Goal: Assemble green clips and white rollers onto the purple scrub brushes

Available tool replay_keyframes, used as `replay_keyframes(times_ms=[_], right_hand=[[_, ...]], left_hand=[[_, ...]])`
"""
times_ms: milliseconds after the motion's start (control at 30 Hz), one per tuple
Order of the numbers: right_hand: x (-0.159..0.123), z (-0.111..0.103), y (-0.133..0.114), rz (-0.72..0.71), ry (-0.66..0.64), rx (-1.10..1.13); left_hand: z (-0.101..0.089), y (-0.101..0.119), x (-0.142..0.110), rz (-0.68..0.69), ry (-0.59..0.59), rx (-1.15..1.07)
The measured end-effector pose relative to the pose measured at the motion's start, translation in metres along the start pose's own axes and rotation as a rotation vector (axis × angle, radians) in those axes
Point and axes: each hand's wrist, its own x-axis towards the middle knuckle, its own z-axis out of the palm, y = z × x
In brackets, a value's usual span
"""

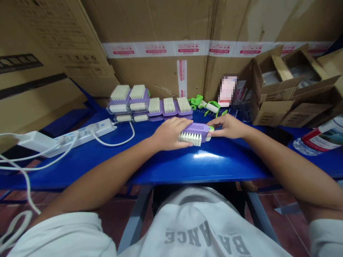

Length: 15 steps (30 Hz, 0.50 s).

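Note:
My left hand (170, 133) is wrapped round a purple brush (197, 127) with rows of cream bristles, held sideways just over the blue table. At the brush's right end, the fingers of my right hand (225, 126) pinch a small green and white part (210, 129); whether it is fixed to the brush I cannot tell. Behind my hands lie loose green clips and white rollers (212, 108). More purple brushes (169, 105) stand in a row at the back, bristles up, and several others are stacked at the left (120, 93).
A white power strip (80, 137) with cables lies on the blue table (150, 162) at the left. Open cardboard boxes (276, 110) are stacked at the back right, near a labelled bottle (323, 137). A pink-screened phone (227, 91) leans against the cardboard wall (150, 71).

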Motion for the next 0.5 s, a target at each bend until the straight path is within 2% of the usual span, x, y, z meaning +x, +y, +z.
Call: replay_keyframes(times_ms=[267,500], right_hand=[[0.003,0.008,0.005,0.03,0.033,-0.121],[0.007,0.013,0.006,0.042,0.014,-0.202]], left_hand=[[0.0,0.005,0.001,-0.103,-0.005,0.056],[0.0,0.004,0.001,-0.101,-0.02,0.062]])
